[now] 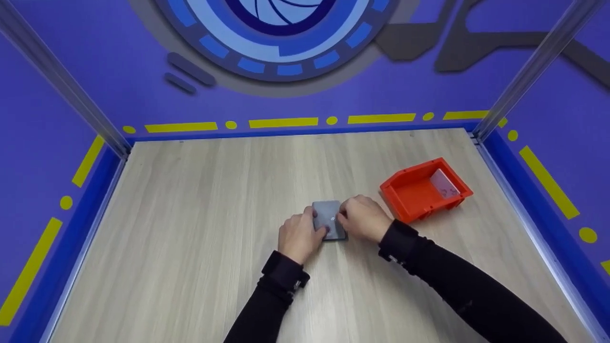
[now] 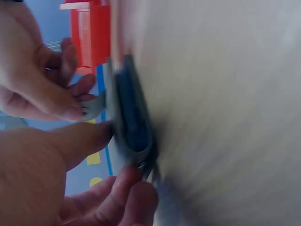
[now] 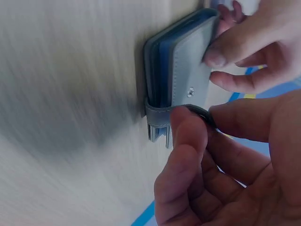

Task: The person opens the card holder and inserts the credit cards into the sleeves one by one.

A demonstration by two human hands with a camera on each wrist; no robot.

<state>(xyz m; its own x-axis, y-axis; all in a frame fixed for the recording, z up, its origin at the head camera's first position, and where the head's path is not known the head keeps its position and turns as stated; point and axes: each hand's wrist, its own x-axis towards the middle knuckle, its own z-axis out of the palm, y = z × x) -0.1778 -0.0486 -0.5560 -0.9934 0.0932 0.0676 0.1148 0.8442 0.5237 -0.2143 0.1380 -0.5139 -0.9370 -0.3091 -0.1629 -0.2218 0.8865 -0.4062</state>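
A grey wallet lies on the wooden tabletop between both hands. Its front bears a small metal snap, and dark blue layers show inside its edge in the right wrist view. My left hand grips the wallet's left side, thumb on the front cover and fingers at the folded edge. The wallet's closing strap wraps round the side, and my right hand pinches its end between thumb and forefinger. In the left wrist view the strap end stands bent away from the cover.
An orange-red plastic bin with a pale label inside sits to the right of the right hand. Blue printed panels wall in the table at the back and both sides, with metal posts at the corners.
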